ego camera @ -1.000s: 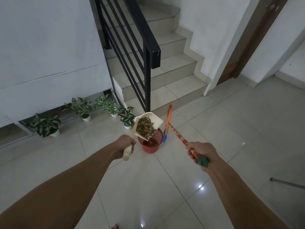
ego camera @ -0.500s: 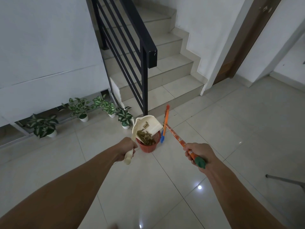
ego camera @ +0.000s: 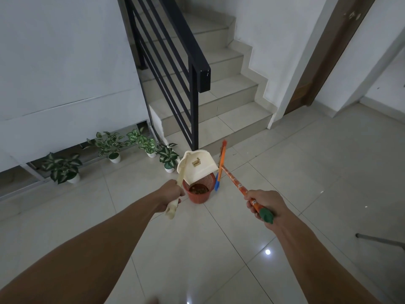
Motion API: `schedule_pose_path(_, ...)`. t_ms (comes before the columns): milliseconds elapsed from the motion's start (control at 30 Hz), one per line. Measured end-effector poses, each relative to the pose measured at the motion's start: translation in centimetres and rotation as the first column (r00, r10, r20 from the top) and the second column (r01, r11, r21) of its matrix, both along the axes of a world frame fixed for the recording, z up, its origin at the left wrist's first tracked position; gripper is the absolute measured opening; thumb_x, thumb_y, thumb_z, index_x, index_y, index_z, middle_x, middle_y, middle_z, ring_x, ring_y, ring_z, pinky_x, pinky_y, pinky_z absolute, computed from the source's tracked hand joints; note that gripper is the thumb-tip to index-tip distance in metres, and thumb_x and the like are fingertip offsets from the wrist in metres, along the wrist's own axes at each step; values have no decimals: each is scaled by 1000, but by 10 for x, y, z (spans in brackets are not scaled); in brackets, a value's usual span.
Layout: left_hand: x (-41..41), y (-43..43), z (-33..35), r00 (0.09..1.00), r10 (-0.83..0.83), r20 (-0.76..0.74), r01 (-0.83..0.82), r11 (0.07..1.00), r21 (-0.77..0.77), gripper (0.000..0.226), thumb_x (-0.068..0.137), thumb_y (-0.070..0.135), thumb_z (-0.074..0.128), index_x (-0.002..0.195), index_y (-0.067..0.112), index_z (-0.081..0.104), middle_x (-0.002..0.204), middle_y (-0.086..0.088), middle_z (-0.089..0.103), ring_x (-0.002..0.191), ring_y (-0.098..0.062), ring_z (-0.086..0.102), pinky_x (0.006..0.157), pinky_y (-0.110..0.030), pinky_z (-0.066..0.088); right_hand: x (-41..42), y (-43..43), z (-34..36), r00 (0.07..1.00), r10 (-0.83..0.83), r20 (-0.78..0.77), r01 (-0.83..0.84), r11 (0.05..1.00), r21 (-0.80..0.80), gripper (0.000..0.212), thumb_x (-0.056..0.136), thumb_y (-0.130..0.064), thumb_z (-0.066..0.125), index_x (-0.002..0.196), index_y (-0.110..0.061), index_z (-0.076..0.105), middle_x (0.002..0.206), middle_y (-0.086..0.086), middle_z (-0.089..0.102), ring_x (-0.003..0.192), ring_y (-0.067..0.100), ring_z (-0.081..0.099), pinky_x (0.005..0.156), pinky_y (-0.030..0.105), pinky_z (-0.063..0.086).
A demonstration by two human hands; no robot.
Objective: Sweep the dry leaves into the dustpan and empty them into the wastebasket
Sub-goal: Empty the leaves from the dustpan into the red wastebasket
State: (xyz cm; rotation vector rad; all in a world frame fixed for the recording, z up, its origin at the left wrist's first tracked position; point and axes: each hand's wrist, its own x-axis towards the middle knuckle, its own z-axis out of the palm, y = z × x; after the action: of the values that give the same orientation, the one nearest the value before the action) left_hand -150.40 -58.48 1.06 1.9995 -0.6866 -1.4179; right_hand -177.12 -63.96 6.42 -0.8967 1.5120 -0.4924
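Note:
My left hand [ego camera: 171, 194] grips the handle of a cream dustpan [ego camera: 198, 166]. The pan is tipped steeply, mouth down, over a small red mesh wastebasket [ego camera: 199, 191] on the tiled floor. Dry brown leaves [ego camera: 198, 190] lie inside the basket, and the pan's inside looks bare. My right hand [ego camera: 264, 204] holds the orange broom handle [ego camera: 235, 183] near its green end cap. The broom's orange and blue head [ego camera: 221, 164] rests on the floor just right of the basket.
Several small potted plants [ego camera: 111, 144] line the wall at left. A black stair railing [ego camera: 175, 62] and steps [ego camera: 221, 115] rise behind the basket. A brown door frame [ego camera: 324, 62] stands at right, and a metal leg [ego camera: 381, 239] pokes in at the right edge.
The dustpan has tipped further over the basket, and the leaves that lay in it have slid down into the wastebasket. My right hand with the broom has barely moved.

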Motion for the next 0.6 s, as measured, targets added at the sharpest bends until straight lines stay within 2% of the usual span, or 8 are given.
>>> schedule_pose_path(133,1,6,9,1000,9,-1,-9,1000,-10,15,92,2,49,107,5,46,90,-10,43,63,-17,46,45,-25,41,0,4,2,1000,1,1,-1,1000,-12,14,82,-3,68,91,8,69,68,14,60,41,13,49,33,17,39)
schedule_pose_path(333,4,19,21,999,39,-9,-39,999,-23,7,92,0,48,96,5,45,83,-11,43,56,-15,46,46,-25,40,-7,13,5,1000,9,19,-9,1000,-11,13,83,-2,67,91,8,69,71,15,61,45,14,50,33,17,39)
schedule_pose_path(433,2,27,21,999,29,33,-29,999,-19,17,92,2,49,109,5,45,86,-12,44,60,-16,47,46,-26,41,-8,19,6,1000,17,17,-17,1000,-5,12,83,-2,66,91,7,68,73,15,61,49,15,50,33,17,40)
schedule_pose_path(600,-5,49,1,974,-127,190,118,991,59,36,92,4,49,125,14,38,96,-9,46,70,-18,47,49,-25,42,-8,30,4,1000,4,29,-4,1000,5,11,82,1,65,91,6,69,72,15,61,49,15,50,34,17,40)
